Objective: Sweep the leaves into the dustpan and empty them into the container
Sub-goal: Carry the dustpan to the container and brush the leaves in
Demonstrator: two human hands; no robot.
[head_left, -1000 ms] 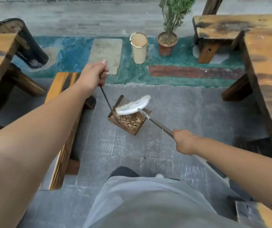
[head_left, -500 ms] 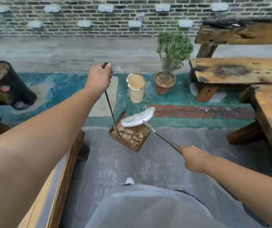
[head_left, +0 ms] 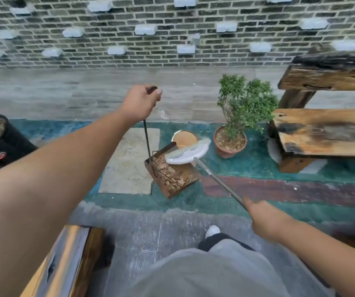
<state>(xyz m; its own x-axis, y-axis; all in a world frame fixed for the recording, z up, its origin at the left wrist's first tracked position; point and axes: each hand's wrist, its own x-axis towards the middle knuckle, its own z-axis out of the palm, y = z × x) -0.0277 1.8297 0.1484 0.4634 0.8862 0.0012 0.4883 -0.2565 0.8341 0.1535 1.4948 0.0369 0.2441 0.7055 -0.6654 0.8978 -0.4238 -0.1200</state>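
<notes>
Head view: everything below comes from this one camera, looking forward and down.
Leaves (head_left: 169,175): dry brown pile lying inside my dustpan, at about 12 o'clock from my feet, off the ground.
Dustpan (head_left: 177,181): rusty brown metal box, tilted, hanging over the green painted strip; its open end points toward 1 o'clock.
Dustpan handle (head_left: 147,139): thin dark rod rising from the pan's left wall up into my left fist.
Left hand (head_left: 140,101): fingers curled tight around the top of the rod, thumb pressed over the end.
Brush (head_left: 188,153): white head with pale bristles, resting across the pan's far edge, over the leaves.
Brush handle (head_left: 219,181): grey metal shaft slanting from the head down toward 4 o'clock.
Right hand (head_left: 264,217): fingers wrapped closed on the low end of the shaft.
Container (head_left: 184,139): cream tub with an open top, just beyond the pan at 12 o'clock, partly hidden by the brush.
Plant (head_left: 242,108): green shrub in a clay pot, at 1 o'clock, just right of the container.
Slab (head_left: 127,163): pale stone, at 11 o'clock, left of the pan.
Benches (head_left: 326,133): weathered wood at 2 o'clock.
Wall (head_left: 172,39): dark brick, across the far side.
</notes>
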